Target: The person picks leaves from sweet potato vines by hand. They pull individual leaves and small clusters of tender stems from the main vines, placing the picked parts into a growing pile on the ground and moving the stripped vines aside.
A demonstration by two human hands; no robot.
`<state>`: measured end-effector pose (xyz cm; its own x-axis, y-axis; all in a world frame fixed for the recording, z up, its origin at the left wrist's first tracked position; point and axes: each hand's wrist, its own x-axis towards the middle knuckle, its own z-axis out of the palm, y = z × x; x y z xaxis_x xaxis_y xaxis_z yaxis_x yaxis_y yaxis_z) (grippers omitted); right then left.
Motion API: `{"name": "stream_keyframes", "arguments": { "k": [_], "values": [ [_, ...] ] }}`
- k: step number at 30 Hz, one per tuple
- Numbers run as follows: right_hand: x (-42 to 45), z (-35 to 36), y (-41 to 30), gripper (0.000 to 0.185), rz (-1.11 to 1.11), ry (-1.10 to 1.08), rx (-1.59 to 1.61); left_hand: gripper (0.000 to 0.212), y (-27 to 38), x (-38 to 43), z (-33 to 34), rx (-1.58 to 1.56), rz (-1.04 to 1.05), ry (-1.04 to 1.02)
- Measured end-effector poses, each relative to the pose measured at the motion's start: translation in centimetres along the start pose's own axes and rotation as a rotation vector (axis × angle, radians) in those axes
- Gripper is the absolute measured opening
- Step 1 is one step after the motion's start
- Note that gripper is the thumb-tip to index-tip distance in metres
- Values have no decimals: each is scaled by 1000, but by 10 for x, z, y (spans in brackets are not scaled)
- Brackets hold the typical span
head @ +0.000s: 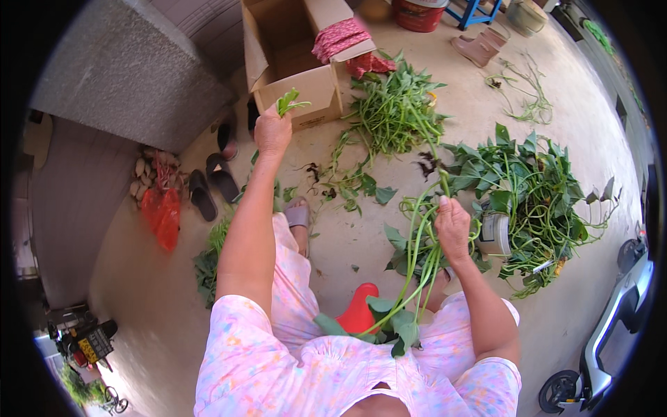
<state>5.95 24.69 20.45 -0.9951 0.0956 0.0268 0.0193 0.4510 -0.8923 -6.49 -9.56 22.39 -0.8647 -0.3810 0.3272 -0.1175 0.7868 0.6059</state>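
Note:
My left hand (273,130) is raised in front of the cardboard box, closed around a small bunch of green shoots (287,101). In my right hand (452,227) is a bundle of long leafy vines (423,245). Their stems trail back over my lap, and broad leaves (404,326) rest there. Dark roots (428,166) show just beyond the right hand. To its right lies a large heap of leafy vines (542,182), partly around a white plastic tub (494,234). A pile of trimmed greens (398,112) lies ahead, beside the box.
An open cardboard box (299,99) has red patterned cloth (341,39) over its flap. Dark slippers (202,195) and a red plastic bag (161,216) lie left. Pink boots (479,47) stand far right. Something red plastic (359,310) shows between my knees. A scooter (607,333) stands right.

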Motion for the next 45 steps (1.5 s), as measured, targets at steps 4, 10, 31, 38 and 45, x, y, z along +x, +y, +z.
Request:
{"name": "stream_keyframes", "arguments": {
  "k": [4, 10, 31, 38, 45],
  "values": [
    [10, 5, 1, 33, 4, 22, 9, 19, -11, -2, -37, 71, 86, 10],
    [14, 17, 6, 31, 17, -51, 39, 29, -76, -33, -135, 419, -59, -186],
    [32, 43, 32, 32, -131, -115, -217, 28, -339, -199, -160, 705, -975, -556],
    [30, 55, -15, 33, -158, -128, -175, 39, -369, -171, -144, 708, -1039, -764],
    [28, 41, -15, 33, -186, -70, -118, 26, -101, -37, -59, -153, -124, -493]
  ]
}}
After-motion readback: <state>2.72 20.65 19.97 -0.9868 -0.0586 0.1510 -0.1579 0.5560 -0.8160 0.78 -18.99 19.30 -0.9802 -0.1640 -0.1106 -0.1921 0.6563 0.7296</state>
